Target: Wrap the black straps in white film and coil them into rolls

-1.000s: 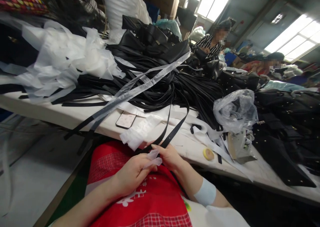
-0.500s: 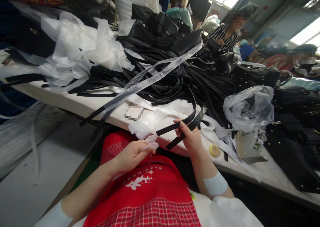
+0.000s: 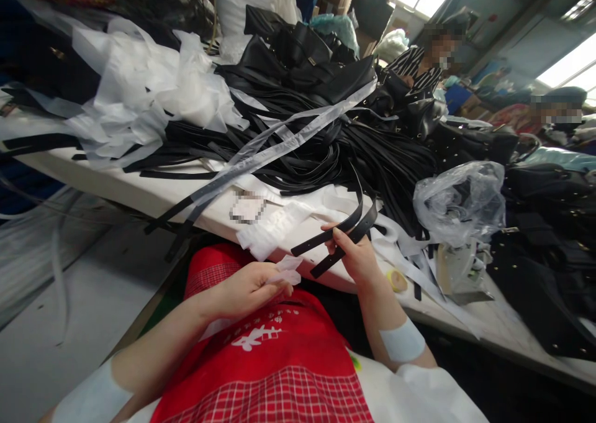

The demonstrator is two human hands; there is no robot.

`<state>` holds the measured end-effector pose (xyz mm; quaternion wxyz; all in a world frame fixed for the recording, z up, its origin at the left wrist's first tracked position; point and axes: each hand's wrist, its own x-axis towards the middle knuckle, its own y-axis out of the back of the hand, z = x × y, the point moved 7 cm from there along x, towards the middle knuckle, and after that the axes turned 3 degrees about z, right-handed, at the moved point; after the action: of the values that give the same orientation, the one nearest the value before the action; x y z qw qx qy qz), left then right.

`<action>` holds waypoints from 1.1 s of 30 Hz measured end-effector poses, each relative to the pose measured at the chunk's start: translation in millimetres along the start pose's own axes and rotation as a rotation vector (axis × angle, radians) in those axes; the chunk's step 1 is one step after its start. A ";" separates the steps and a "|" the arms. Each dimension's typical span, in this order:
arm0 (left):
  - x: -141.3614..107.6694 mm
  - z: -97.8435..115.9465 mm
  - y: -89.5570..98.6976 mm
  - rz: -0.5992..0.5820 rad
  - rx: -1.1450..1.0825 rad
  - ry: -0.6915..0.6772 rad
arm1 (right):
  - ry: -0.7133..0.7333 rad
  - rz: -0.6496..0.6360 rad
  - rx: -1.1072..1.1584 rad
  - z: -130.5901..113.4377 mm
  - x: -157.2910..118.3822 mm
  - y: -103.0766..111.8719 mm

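**Straps [image 3: 310, 243] in one grip, film [image 3: 288, 266] in the other**

Right hand [image 3: 356, 255], thumb and fingers pinched together, holds two black, hole-punched straps, their ends jutting toward the left hand [image 3: 255, 286]. That hand, fingers curled closed, grips the pale film over a red apron [image 3: 261, 373], apart from the straps. Step in hand appears to be handling the strap pair; a next move likely calls for a steady pinch, keeping both ends from slipping. Just beyond the left hand lie white strips [image 3: 265, 230]; beside the right wrist, a yellow-rimmed roll [image 3: 397, 281]; beyond, a heap of black straps [image 3: 395, 156].
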<state>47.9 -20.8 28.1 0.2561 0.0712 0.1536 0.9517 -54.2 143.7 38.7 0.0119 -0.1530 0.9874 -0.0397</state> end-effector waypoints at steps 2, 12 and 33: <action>-0.2 -0.8 -0.2 0.000 -0.018 0.010 | -0.002 -0.017 -0.017 0.6 -0.9 -0.7; -1.9 -8.4 -3.2 -0.052 -0.177 0.102 | 0.012 0.020 -0.009 -1.2 -2.1 5.8; 14.8 -18.0 2.2 0.061 -0.085 0.031 | -0.267 -0.284 -0.038 57.9 -10.5 -45.4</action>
<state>30.3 -19.7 12.7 0.2273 0.0501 0.1149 0.9657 -28.4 99.5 -15.1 0.1340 -0.2951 0.9460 -0.0019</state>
